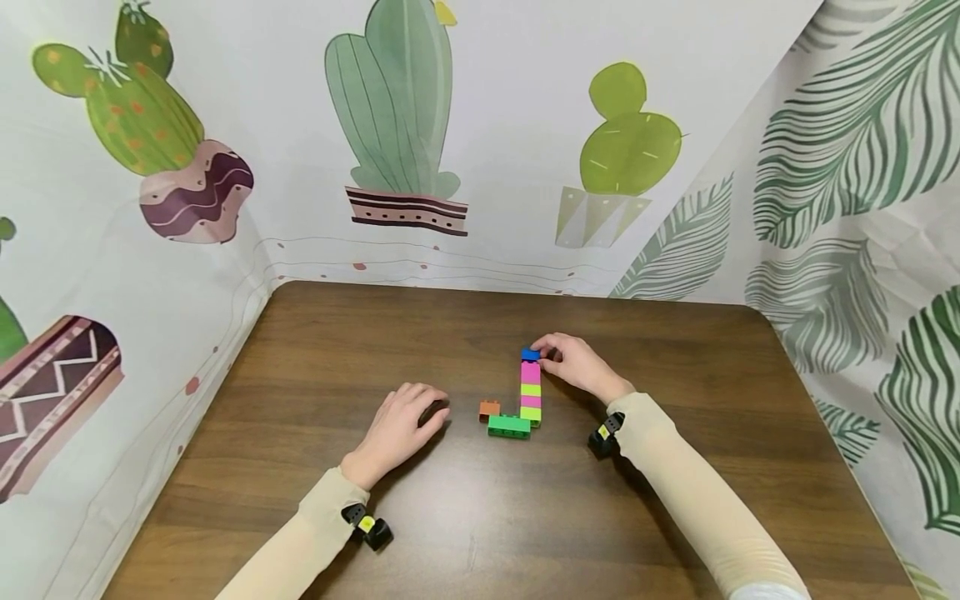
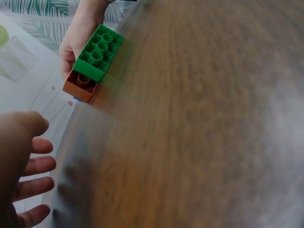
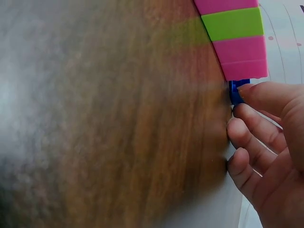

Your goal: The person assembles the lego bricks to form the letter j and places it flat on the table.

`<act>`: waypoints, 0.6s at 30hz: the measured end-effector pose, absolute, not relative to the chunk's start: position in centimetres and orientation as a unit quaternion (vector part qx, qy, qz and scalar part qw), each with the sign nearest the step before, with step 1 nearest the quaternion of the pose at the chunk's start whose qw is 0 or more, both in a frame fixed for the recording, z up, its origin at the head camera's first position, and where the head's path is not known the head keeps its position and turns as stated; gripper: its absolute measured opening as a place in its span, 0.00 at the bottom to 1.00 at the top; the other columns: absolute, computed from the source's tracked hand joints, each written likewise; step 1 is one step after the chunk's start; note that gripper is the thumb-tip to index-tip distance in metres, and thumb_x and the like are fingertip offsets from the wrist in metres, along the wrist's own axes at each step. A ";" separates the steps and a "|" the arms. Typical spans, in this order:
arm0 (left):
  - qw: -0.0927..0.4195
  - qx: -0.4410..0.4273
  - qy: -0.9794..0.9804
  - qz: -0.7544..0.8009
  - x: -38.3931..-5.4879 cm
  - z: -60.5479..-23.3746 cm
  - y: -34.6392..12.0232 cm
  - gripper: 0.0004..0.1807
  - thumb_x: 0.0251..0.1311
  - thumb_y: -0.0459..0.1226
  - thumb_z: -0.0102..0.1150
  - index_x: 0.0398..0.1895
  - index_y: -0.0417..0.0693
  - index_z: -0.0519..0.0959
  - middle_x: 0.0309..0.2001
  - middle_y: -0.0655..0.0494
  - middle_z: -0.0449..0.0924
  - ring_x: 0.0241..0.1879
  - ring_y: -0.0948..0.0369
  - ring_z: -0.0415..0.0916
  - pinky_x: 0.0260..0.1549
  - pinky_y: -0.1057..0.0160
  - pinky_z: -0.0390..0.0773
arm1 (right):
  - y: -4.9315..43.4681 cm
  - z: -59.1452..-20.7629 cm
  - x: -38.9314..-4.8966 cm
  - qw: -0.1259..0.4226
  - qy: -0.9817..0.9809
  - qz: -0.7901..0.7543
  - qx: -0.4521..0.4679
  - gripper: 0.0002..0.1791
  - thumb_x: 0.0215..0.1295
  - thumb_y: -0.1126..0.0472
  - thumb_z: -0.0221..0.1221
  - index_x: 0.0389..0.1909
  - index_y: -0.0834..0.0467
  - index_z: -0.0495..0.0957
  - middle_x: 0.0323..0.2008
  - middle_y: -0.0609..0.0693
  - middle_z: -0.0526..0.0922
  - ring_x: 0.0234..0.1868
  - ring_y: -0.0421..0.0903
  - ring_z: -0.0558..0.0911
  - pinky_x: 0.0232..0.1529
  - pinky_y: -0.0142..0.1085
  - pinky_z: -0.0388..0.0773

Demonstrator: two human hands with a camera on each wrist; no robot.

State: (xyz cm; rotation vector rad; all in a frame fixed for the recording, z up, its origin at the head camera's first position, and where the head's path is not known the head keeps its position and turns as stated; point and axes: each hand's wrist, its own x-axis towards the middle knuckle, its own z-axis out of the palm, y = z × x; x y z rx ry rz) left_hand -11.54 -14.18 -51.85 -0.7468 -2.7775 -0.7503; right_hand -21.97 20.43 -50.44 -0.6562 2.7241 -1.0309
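Observation:
Lying on the table is a joined shape of toy building bricks: a row of pink and lime bricks (image 1: 530, 389), a green brick (image 1: 509, 427) at its near end and an orange-brown brick (image 1: 490, 409) at the left. A small blue brick (image 1: 530, 354) is at the row's far end. My right hand (image 1: 573, 363) pinches the blue brick with thumb and forefinger; the thumb (image 3: 266, 95) partly covers it in the right wrist view. My left hand (image 1: 405, 417) rests left of the bricks, fingers loosely bent, holding nothing. The left wrist view shows the green brick's hollow underside (image 2: 99, 52).
The brown wooden table (image 1: 337, 350) ends at a back edge against a hanging cloth (image 1: 510, 150) printed with cacti. Leaf-patterned cloth (image 1: 847, 125) hangs on the right. Each sleeve carries a black wrist camera, one on the left (image 1: 367, 527) and one on the right (image 1: 606, 435).

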 end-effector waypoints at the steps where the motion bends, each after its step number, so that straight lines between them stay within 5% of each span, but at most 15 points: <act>1: 0.084 -0.250 -0.931 -0.251 -11.6 -51.9 -14.2 0.11 0.72 0.44 0.63 0.52 0.53 0.85 0.50 0.57 0.85 0.52 0.53 0.79 0.47 0.48 0.75 | 20.4 -50.5 -22.0 0.078 0.910 -0.344 -0.220 0.14 0.71 0.66 0.65 0.55 0.60 0.83 0.44 0.54 0.84 0.39 0.47 0.80 0.45 0.42 0.79; 18: 0.090 -0.242 -0.935 -0.244 -11.7 -51.8 -14.8 0.11 0.72 0.44 0.63 0.52 0.52 0.85 0.51 0.57 0.85 0.53 0.52 0.78 0.48 0.48 0.75 | 23.0 -50.6 -20.3 0.053 0.911 -0.349 -0.213 0.16 0.70 0.65 0.65 0.56 0.61 0.81 0.44 0.53 0.85 0.38 0.46 0.80 0.43 0.43 0.79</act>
